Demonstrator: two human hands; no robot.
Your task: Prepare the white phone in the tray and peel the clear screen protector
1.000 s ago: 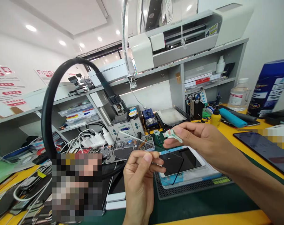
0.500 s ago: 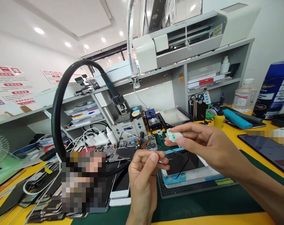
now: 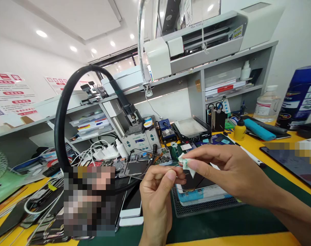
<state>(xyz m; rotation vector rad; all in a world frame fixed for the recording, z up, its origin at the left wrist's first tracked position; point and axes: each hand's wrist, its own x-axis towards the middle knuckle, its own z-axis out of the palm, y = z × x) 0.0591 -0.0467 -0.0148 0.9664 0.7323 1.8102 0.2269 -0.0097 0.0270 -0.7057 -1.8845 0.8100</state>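
Observation:
Between the thumb and fingers of my left hand (image 3: 159,196) is a thin, clear glass panel with a narrow dark border (image 3: 137,162), held tilted in the air. My right hand (image 3: 224,171) pinches a crumpled white wipe with green stains (image 3: 186,166). The wipe is at the panel's right part, close to my left fingertips; whether it presses on the glass I cannot tell. Below both hands, a black-screened device (image 3: 193,182) rests on a white and blue stack (image 3: 196,197), over a black perforated pad (image 3: 187,211). My right hand partly hides the device.
A thick black hose (image 3: 58,119) arches at the left, above piled phones and cables. Behind stand a soldering station (image 3: 140,141) and a flat heating plate (image 3: 191,129). A yellow bottle (image 3: 239,130), a white pen-like tool (image 3: 250,154) and a tablet (image 3: 291,167) are at the right.
My right hand has moved down and slightly left with the wipe, nearer my left fingertips. The glass panel has tilted a little. My left hand has hardly moved.

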